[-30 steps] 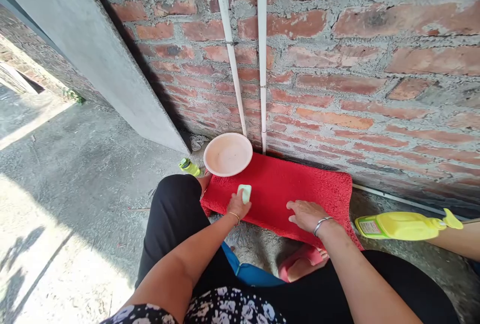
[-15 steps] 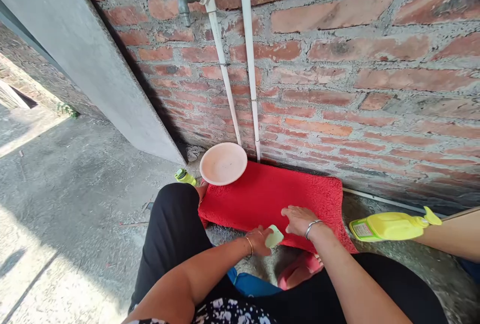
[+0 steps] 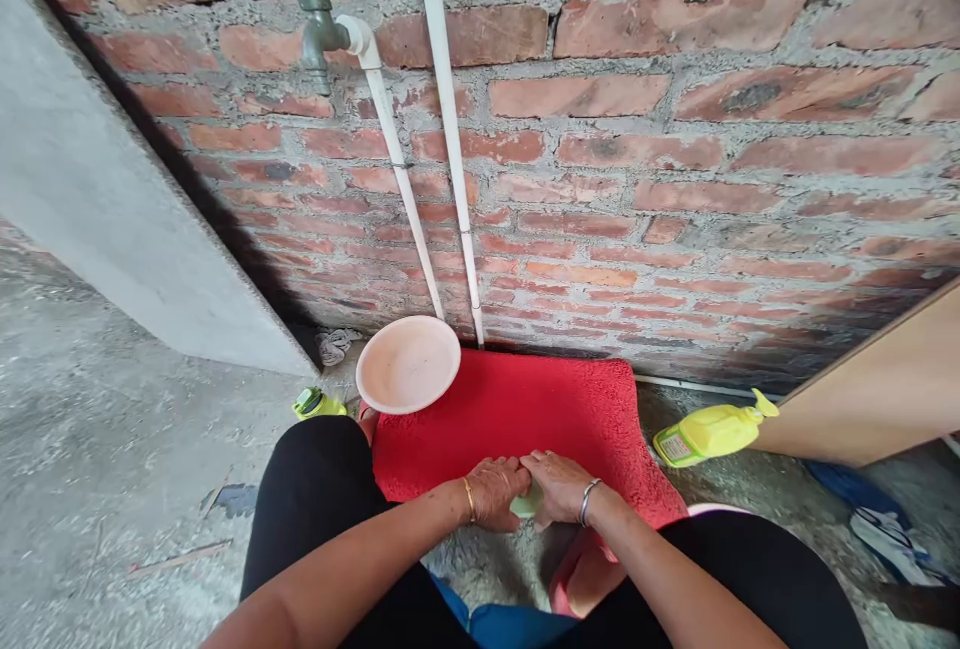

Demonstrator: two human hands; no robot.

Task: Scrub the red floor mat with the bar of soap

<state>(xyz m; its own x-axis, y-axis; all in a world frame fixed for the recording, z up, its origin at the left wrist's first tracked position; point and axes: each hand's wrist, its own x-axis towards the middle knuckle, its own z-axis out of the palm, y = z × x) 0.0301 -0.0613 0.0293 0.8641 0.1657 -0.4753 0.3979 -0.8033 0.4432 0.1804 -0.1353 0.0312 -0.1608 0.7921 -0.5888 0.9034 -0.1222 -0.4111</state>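
Note:
My left hand [image 3: 495,492] and my right hand [image 3: 556,486] meet at the near edge of the red mat [image 3: 525,404]. Between them they grip a small pale green bar with rounded corners [image 3: 527,501], mostly hidden by the fingers; its exact kind does not show. Fingertips of both hands touch over its top. At the left end of the mat sits a shallow pale pink basin [image 3: 409,364], with nothing but small specks visible inside.
A yellow pump bottle [image 3: 709,434] lies on its side at the right, near a wooden panel [image 3: 870,379]. A green-capped bottle [image 3: 319,403] is beside my left knee. A tap [image 3: 319,39] and white pipes [image 3: 454,159] run along the brick wall [image 3: 600,179]. A grey slab [image 3: 142,189] leans at left.
My right hand has come in from the right and closed on the pale green bar beside my left hand. The view has turned rightward, bringing the wooden panel further in.

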